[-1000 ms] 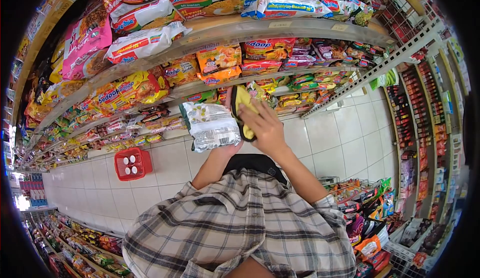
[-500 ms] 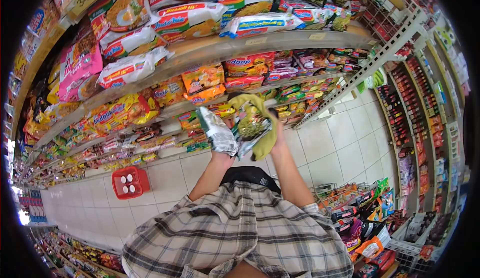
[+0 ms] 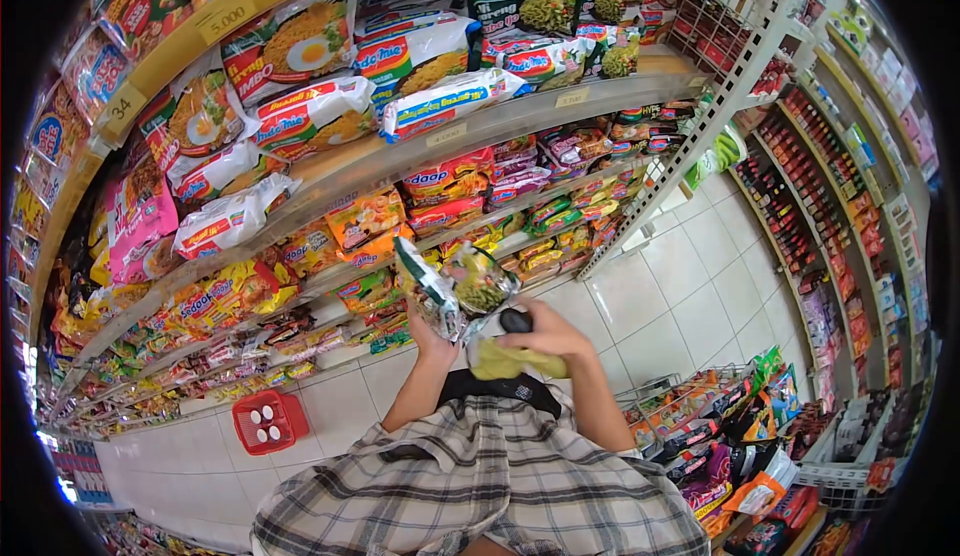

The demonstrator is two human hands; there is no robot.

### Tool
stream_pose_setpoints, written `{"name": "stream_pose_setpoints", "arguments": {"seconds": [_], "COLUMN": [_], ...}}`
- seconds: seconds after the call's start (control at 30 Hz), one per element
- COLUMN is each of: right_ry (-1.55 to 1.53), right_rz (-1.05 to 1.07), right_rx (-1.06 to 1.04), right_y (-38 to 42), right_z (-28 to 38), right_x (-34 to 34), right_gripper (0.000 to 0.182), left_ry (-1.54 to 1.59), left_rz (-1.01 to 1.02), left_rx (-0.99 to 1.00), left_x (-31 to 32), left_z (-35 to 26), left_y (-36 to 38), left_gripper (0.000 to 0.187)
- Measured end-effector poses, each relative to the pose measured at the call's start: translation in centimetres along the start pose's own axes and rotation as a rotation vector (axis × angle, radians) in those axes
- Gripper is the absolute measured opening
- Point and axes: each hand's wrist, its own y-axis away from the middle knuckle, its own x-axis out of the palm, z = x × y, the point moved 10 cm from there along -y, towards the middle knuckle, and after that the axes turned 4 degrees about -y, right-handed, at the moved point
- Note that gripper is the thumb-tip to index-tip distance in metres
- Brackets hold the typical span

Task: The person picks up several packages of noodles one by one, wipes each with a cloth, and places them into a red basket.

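Note:
In front of my waist, my left hand is closed around a pack of instant noodles seen partly from its silvery edge. A second noodle pack, with green noodles pictured on its front, stands fanned out beside the first in the same hold. My right hand grips a yellow-green cloth, which hangs below the packs near my belt. A black rounded thing sticks out at the fingers of that hand; I cannot tell what it is.
Curved shelves full of noodle packs rise ahead. A red basket with several white-topped items stands on the tiled floor to the left. At my right is a wire rack of snack bags. A perforated metal post ends the shelf.
My right hand has drawn the cloth down and away from the green noodle pack, towards my belt. My left hand still holds the packs, slightly lower. The view has shifted.

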Motion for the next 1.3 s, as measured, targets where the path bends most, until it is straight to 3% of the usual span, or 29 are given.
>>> {"name": "stream_pose_setpoints", "arguments": {"seconds": [0.07,0.13,0.17,0.2,0.3,0.4,0.47,0.53,0.67,0.7,0.73,0.8,0.83,0.93,1.07,1.3], "right_ry": [-0.287,-0.294,-0.157,-0.019,-0.107,-0.287,-0.351,-0.378,-0.597,-0.631,-0.716,-0.751,-0.781,-0.801,-0.704,-0.75], "right_rz": [-0.092,-0.161,-0.186,-0.21,-0.134,-0.134,-0.216,-0.371,-0.636,-0.621,-0.576,-0.514,-0.45,-0.346,-0.269,-0.36], "right_rx": [0.214,0.218,0.114,0.01,0.209,0.297,0.379,0.235,0.022,-0.032,-0.051,-0.093,-0.041,0.007,-0.132,-0.334], "right_y": [1.4,1.3,0.7,0.2,-0.1,-0.2,0.6,0.5,-0.3,-1.1,-2.6,-5.5,-6.9,-10.4,-16.7,-20.3], "right_z": [-0.3,-0.4,0.1,1.1,-0.5,-1.2,-1.4,2.2,8.0,11.4,12.6,15.6,17.1,21.1,22.7,25.7], "right_x": [-4.1,-6.0,-6.4,-6.6,-6.5,-7.5,-10.0,-13.9,-21.1,-21.8,-22.8,-24.4,-24.2,-23.0,-25.0,-24.3], "right_gripper": [0.05,0.055,0.057,0.058,0.055,0.049,0.045,0.041,0.042,0.04,0.038,0.031,0.027,0.024,0.021,0.025], "left_ry": [-0.117,-0.194,-0.232,-0.304,-0.433,-0.457,-0.345,-0.107,-0.105,-0.116,-0.142,-0.1,-0.088,-0.101,-0.131,-0.12], "left_rz": [-0.018,0.151,0.236,0.184,0.129,0.366,0.393,0.408,0.51,0.402,0.43,0.167,0.127,0.14,0.223,0.168], "left_rx": [-0.029,-0.056,-0.07,-0.068,-0.123,0.055,0.074,0.101,0.075,0.085,0.038,-0.034,-0.018,0.022,0.009,-0.014], "left_x": [0.6,2.0,2.7,2.6,3.9,10.1,10.5,10.5,11.2,10.3,10.4,5.9,5.9,4.7,4.3,2.1], "left_z": [0.1,1.0,1.5,1.7,2.5,0.3,-1.1,-2.8,-4.6,-5.0,-4.9,-4.0,-4.1,-4.4,-5.3,-6.8], "left_y": [0.4,0.0,-0.1,-0.4,-0.1,1.4,1.9,1.6,3.2,3.3,3.8,1.9,2.5,2.8,4.1,4.9], "left_gripper": [0.054,0.057,0.06,0.065,0.069,0.071,0.067,0.066,0.064,0.071,0.073,0.071,0.066,0.061,0.061,0.063]}}
